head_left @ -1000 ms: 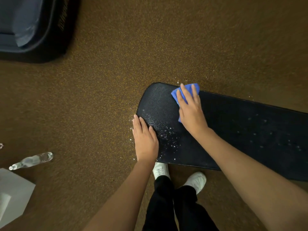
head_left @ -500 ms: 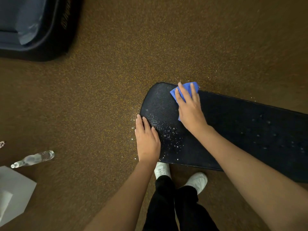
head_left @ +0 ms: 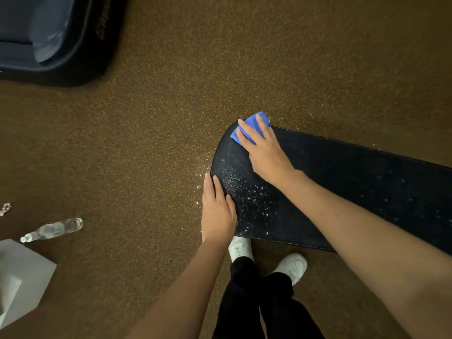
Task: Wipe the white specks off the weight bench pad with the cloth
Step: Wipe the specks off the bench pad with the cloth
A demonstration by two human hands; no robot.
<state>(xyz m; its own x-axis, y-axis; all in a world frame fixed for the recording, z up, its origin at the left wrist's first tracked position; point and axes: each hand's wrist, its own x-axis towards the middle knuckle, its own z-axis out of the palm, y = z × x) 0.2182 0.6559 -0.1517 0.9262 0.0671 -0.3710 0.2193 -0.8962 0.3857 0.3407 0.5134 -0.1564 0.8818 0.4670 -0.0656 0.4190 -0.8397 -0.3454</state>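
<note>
A long black weight bench pad (head_left: 342, 182) with a pebbled, leather-like skin and a rounded end runs from the middle of the frame out to the right edge. A scatter of small white specks (head_left: 256, 199) glints on its near left part, and a few more lie on the brown, yellow-flecked rubbery floor (head_left: 159, 143) just beside the rounded end. A soft, folded blue cloth (head_left: 254, 122) sits at the pad's upper left corner, partly over the far edge. The right hand (head_left: 263, 149) lies flat on it with straight fingers pressing it down, covering most of the cloth. The left hand (head_left: 217, 211) rests flat and relaxed on the pad's near left edge, holding nothing. Below the pad, at lower centre, show black trouser legs (head_left: 256, 302) and two white shoes (head_left: 291, 266). At the left edge a clear plastic bottle (head_left: 52, 229) lies on its side near a white box-like shape (head_left: 22, 277). A dark, rounded-cornered bin-like form (head_left: 73, 45) fills the upper left.
</note>
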